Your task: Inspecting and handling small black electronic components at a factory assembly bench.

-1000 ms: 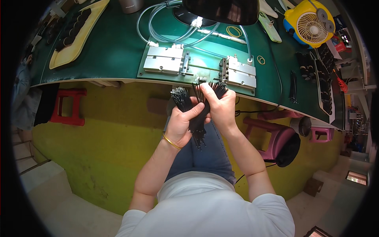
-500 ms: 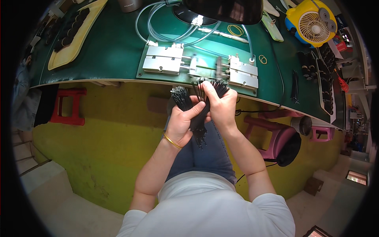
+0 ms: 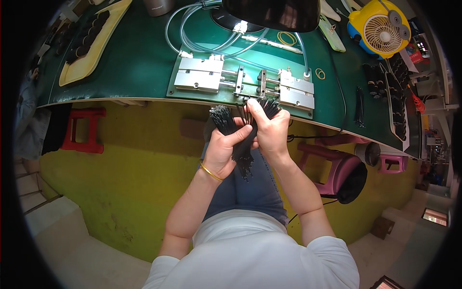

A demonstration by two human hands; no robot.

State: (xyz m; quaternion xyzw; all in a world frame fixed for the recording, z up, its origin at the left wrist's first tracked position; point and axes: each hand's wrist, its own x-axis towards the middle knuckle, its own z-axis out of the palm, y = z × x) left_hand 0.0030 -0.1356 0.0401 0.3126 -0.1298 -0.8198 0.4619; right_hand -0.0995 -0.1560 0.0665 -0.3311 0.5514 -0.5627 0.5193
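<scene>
Just in front of the metal fixture (image 3: 239, 81), the left hand (image 3: 221, 149) grips 1 clump of black wires (image 3: 222, 119), thumb closed over them; the right hand (image 3: 273, 131), nearer the fixture, pinches a 2nd clump (image 3: 269, 107) between thumb and fingers. A yellow tray (image 3: 103, 41) lies left of the fixture, a fan (image 3: 380, 31) right

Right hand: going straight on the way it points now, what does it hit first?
Likely the metal fixture on the green bench, just beyond the right hand and its black strands. Depth is unclear; held lower, it might meet the bench's edge first.
</scene>
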